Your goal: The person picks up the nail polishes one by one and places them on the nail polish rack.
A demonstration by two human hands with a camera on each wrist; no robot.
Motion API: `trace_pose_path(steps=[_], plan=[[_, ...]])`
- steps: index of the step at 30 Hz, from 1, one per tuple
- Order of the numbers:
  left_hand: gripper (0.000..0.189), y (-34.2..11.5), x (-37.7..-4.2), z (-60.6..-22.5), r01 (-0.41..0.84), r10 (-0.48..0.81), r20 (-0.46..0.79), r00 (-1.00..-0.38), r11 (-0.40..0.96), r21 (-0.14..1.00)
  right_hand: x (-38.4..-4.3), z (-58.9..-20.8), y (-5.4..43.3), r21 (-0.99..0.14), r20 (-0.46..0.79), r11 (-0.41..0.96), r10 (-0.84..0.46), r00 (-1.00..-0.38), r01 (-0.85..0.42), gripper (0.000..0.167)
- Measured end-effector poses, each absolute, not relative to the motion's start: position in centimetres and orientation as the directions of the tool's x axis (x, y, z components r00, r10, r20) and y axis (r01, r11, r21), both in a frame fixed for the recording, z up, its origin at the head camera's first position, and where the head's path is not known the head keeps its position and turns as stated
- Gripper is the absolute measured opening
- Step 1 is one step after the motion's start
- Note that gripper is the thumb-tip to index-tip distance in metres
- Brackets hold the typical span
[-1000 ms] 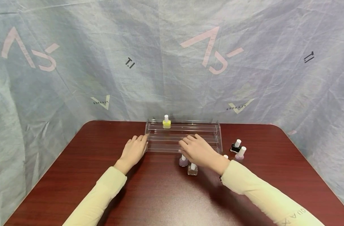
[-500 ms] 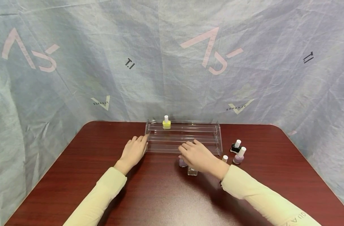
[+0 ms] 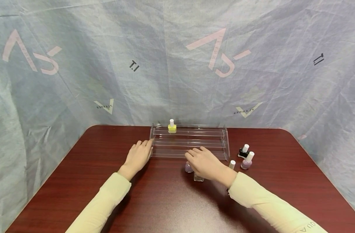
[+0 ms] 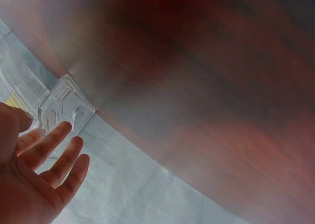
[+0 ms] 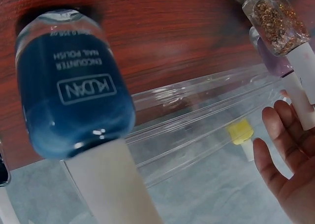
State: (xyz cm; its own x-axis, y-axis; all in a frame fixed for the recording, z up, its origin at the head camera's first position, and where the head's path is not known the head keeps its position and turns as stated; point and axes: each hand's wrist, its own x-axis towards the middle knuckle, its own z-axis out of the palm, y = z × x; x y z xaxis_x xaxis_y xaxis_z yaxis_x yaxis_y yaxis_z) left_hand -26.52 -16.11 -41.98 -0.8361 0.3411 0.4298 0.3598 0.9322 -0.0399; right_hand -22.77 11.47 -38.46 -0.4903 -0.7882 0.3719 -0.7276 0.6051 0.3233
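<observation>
My left hand touches the left end panel of a clear tiered rack, its fingers loosely extended in the left wrist view. Over the table just in front of the rack is my right hand, near a purple nail polish bottle and a glitter nail polish bottle. In the right wrist view its thumb stands apart from the fingers, beside the white caps; no firm hold shows. A yellow nail polish bottle stands on the rack's top tier.
A blue nail polish bottle is close to my right wrist, mostly hidden in the head view. Right of the rack stand a black bottle and a lilac bottle. A grey cloth hangs behind the table.
My right hand has drawn slightly back from the rack toward me, lowering over the purple and glitter bottles and covering their caps. The left hand and the yellow bottle stay in place.
</observation>
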Motion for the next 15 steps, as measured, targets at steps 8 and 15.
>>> trace_pose_path(steps=[8,15], plan=[[0.035,-16.05,-26.55,-42.01,0.364,0.346,0.44,-0.829,0.93,-0.046,-22.91,-38.76,11.51,0.325,0.389,0.606,-0.785,-0.482,-0.726,0.008],[0.035,-16.08,-26.59,-42.1,0.36,0.342,0.439,-0.831,0.932,-0.045,-22.93,-38.86,11.46,0.316,0.392,0.602,-0.787,-0.476,-0.734,0.007]])
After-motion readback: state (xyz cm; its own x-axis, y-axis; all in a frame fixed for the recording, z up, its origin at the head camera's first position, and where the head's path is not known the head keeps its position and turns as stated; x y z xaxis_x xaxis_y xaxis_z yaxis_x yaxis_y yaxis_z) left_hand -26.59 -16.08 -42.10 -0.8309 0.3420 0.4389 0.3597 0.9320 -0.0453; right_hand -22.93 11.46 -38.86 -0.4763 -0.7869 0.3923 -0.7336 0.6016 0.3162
